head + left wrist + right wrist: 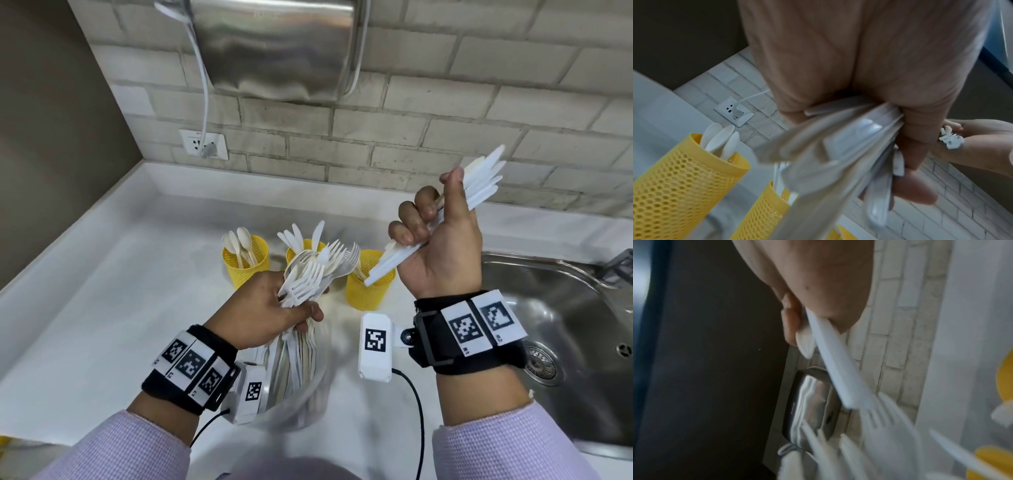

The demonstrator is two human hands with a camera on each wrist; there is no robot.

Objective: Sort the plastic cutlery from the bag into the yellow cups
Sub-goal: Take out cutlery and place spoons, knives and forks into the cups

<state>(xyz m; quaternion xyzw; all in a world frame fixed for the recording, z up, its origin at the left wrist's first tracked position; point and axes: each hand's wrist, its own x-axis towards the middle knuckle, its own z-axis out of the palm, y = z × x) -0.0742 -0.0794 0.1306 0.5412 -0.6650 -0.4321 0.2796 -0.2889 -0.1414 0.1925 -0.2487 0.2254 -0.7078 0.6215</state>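
Head view: lilac sleeves (144, 442) nearest. Left hand (263, 311) clenched round a bundle of forks and spoons (308, 274), handles down in a clear bag (294, 387). Right hand (442, 246) fisted round a stack of white knives (479, 185). Behind, three yellow mesh cups (245, 262) on a white counter (102, 308).

Left wrist view: fingers (920, 138) curled round blurred cutlery.

Right wrist view: fingers (791, 321) clamped on knife handles.

The left hand (849, 65) grips a blurred bundle of white cutlery (838, 154), fingers (916, 146) curled round it. Below left stand two yellow mesh cups: the nearer cup (678, 186) holds spoons (719, 142), the second cup (760, 216) other white pieces. A wall socket (733, 112) sits on the brick wall (941, 203).
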